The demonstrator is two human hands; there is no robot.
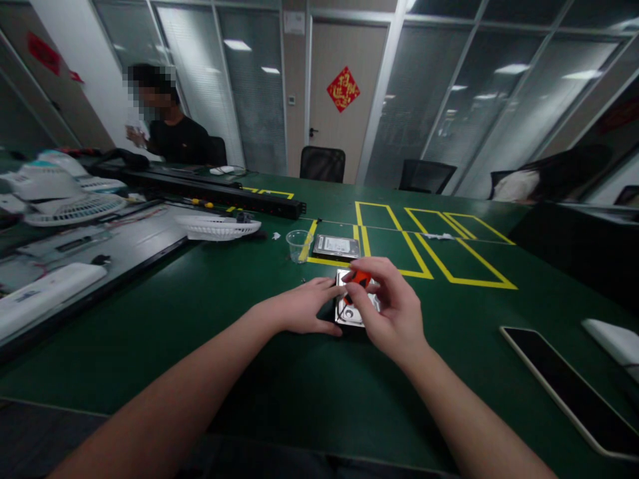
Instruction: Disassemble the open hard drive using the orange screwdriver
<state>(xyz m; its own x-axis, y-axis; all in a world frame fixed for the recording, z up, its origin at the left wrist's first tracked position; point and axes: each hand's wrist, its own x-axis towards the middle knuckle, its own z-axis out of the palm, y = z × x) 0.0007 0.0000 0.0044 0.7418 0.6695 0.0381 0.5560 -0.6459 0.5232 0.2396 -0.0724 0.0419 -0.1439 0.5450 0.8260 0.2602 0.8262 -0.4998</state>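
Observation:
A silver hard drive (351,315) lies on the green table (279,399) in front of me. My left hand (310,306) rests against the drive's left side, its fingers apart and touching the edge. Above the drive, my right hand (392,303) has its fingers closed round an orange and black screwdriver (360,279), whose shaft slants down toward the drive's top. The screwdriver's tip is too small to make out. Just behind, a second hard drive (337,247) with a white label lies inside a yellow taped outline. A clear plastic cup (299,247) stands to its left.
White fan parts (217,227), a large metal panel (134,243) and a long black bar (239,199) fill the left side. A phone (564,382) lies at the right. A seated person (180,140) is at the back left, and black chairs (322,164) stand behind the table.

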